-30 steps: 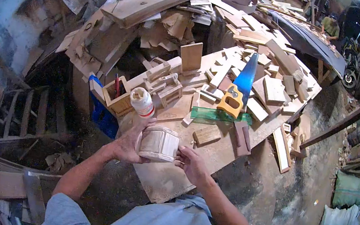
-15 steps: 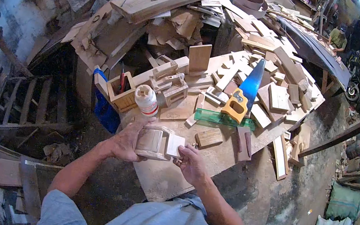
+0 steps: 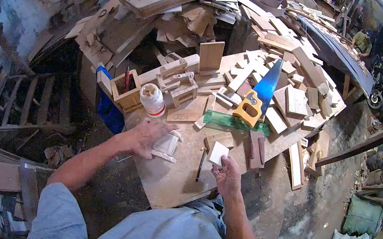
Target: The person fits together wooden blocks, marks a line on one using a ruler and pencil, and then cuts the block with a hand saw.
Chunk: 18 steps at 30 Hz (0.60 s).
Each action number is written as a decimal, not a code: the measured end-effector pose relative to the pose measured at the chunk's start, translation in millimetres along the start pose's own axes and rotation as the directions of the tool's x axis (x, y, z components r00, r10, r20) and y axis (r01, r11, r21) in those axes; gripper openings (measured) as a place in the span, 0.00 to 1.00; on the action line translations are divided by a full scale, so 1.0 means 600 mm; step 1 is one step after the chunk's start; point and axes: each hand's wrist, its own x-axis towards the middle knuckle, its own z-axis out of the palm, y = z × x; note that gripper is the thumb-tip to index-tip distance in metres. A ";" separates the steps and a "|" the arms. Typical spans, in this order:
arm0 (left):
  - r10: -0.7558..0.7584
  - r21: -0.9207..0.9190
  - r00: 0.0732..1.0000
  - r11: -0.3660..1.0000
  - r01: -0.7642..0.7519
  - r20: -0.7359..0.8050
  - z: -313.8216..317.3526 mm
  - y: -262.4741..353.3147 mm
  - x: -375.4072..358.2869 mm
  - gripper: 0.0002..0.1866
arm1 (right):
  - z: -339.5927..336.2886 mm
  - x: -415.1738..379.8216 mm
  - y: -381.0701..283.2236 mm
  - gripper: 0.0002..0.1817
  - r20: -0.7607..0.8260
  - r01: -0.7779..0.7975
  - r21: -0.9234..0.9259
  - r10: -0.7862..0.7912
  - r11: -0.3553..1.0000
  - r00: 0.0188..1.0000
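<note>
My left hand (image 3: 146,137) spans one end of a small pale wooden frame (image 3: 166,145) low over the tabletop, thumb on the near side and fingers on the far side. Part of the frame is hidden under the hand. My right hand (image 3: 229,177) pinches a small flat wooden block (image 3: 217,153) between thumb and fingers, apart from the frame. A thin dark stick (image 3: 200,166), perhaps a pencil, shows left of that block. Beyond my left hand stands a white open-topped bottle (image 3: 152,101) with a red band.
A handsaw (image 3: 257,100) with a yellow handle lies across a green transparent strip (image 3: 231,121). Heaped wood offcuts (image 3: 298,103) fill the bench's far right. A wooden box (image 3: 127,89) holds a red tool. Another person (image 3: 361,44) is at the back right.
The wooden block in my right hand has come away from the frame, moving right. My left hand has shifted slightly left with the frame. The dark stick now shows between them.
</note>
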 end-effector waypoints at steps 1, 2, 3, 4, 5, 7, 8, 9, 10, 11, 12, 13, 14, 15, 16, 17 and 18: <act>0.004 0.023 1.000 1.000 -0.004 0.013 0.001 0.002 0.004 0.68 | 0.001 -0.005 0.000 0.13 -0.012 -0.002 -0.002 0.002 1.000 1.000; 0.008 0.047 1.000 0.999 -0.009 0.026 0.003 0.003 0.008 0.68 | 0.004 -0.010 0.000 0.13 -0.024 -0.004 -0.004 0.004 1.000 1.000; 0.026 0.049 1.000 0.998 -0.027 0.015 0.006 0.000 0.012 0.69 | 0.012 -0.018 -0.001 0.13 -0.025 -0.006 -0.008 0.006 1.000 1.000; 0.044 0.051 0.999 0.998 -0.044 0.005 0.011 -0.004 0.015 0.69 | 0.024 -0.028 -0.003 0.13 -0.027 -0.008 -0.011 0.008 1.000 1.000; 0.062 0.054 0.998 0.997 -0.062 -0.004 0.014 -0.007 0.018 0.70 | 0.029 -0.034 -0.003 0.13 -0.029 -0.010 -0.014 0.010 1.000 1.000; 0.022 0.064 0.999 0.998 -0.024 0.033 0.012 -0.002 0.021 0.71 | 0.004 -0.027 0.013 0.13 -0.006 -0.017 0.002 0.017 1.000 1.000; 0.000 0.069 0.999 0.998 -0.003 0.050 0.012 0.000 0.022 0.72 | -0.005 -0.024 0.019 0.14 0.007 -0.021 0.007 0.021 1.000 1.000; 0.025 0.074 0.999 0.997 -0.028 0.037 0.014 -0.003 0.023 0.72 | -0.004 -0.025 0.020 0.14 -0.002 -0.024 0.001 0.024 1.000 1.000; 0.049 0.078 0.999 0.996 -0.051 0.022 0.019 -0.006 0.022 0.73 | -0.002 -0.027 0.021 0.14 -0.011 -0.029 -0.008 0.029 1.000 1.000; 0.071 0.083 0.997 0.994 -0.071 0.006 0.021 -0.008 0.021 0.73 | 0.002 -0.028 0.020 0.13 -0.017 -0.035 -0.018 0.035 0.999 0.999; 0.061 0.080 0.998 0.995 -0.062 0.016 0.021 -0.007 0.021 0.74 | 0.009 -0.030 0.018 0.13 -0.018 -0.038 -0.026 0.038 0.999 0.999; 0.052 0.077 0.998 0.996 -0.053 0.026 0.020 -0.004 0.021 0.74 | 0.016 -0.034 0.014 0.12 -0.020 -0.042 -0.035 0.041 0.999 0.999; 0.043 0.073 0.998 0.996 -0.045 0.036 0.020 -0.002 0.020 0.74 | 0.021 -0.036 0.012 0.12 -0.023 -0.045 -0.043 0.044 0.998 0.999; 0.045 0.072 0.999 0.996 -0.047 0.023 0.024 -0.004 0.019 0.74 | 0.021 -0.034 0.012 0.12 -0.028 -0.044 -0.042 0.043 0.998 0.999; 0.047 0.072 0.999 0.996 -0.048 0.010 0.029 -0.007 0.019 0.74 | 0.022 -0.032 0.013 0.13 -0.033 -0.042 -0.040 0.041 0.998 0.999; 0.049 0.072 0.999 0.996 -0.049 -0.004 0.032 -0.010 0.018 0.74 | 0.023 -0.031 0.013 0.13 -0.037 -0.040 -0.038 0.039 0.998 0.999; 0.065 0.042 0.997 0.997 -0.064 -0.029 0.031 -0.011 0.015 0.73 | 0.023 -0.030 0.012 0.13 -0.042 -0.043 -0.045 0.041 0.998 0.998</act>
